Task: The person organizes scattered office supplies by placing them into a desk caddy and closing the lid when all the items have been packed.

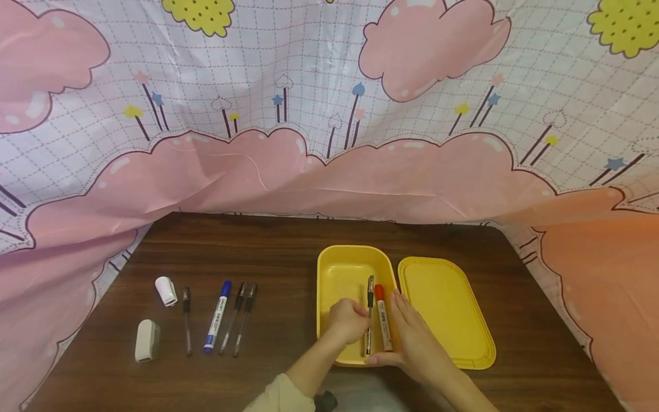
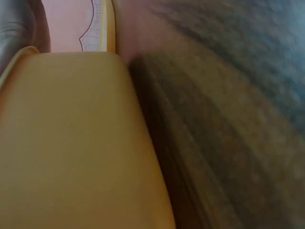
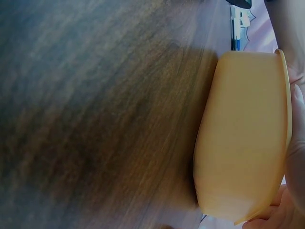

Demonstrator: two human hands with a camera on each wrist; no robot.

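In the head view a yellow box (image 1: 355, 253) stands uncovered on the table. My left hand (image 1: 346, 321) reaches over it, its curled fingers pinching a black-capped gel pen (image 1: 369, 315) inside. Just right of that pen, a red-capped marker (image 1: 383, 320) lies along the box's right side. My right hand (image 1: 419, 343) rests at the front right corner, fingers straight along the right rim and thumb at the front edge. From the right wrist, the box's outer wall (image 3: 243, 133) shows, with part of the right hand (image 3: 298, 138) against its rim.
A yellow lid (image 1: 448, 312) lies right of the box. To the left are a blue marker (image 1: 216, 317), several clear gel pens (image 1: 187, 320), a small white object (image 1: 166, 290) and a rounded off-white one (image 1: 145, 340). A patterned curtain (image 1: 329, 177) hangs behind the table.
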